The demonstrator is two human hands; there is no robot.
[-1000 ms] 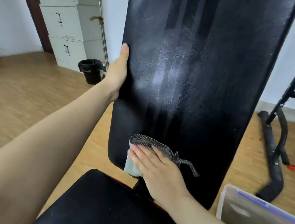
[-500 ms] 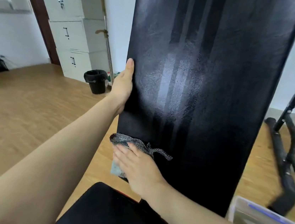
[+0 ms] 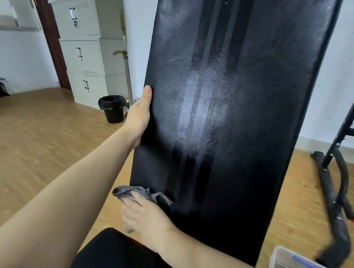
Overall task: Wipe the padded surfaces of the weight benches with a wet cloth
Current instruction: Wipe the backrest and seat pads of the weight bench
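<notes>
Our left hand (image 3: 139, 116) grips the pad (image 3: 232, 96) by its edge, thumb on the face and the other fingers hidden behind, probably to brace it. Our right hand (image 3: 148, 217), fingers together and flat, presses the cloth (image 3: 139, 192) low on the pad, with the cloth bunching past the fingertips.

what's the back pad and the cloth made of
The back pad looks like black vinyl or faux leather, glossy, with fine grain and a light glare. The cloth seems a woven mesh-like fabric, grey-and-white speckled, limp and crumpled.
</notes>
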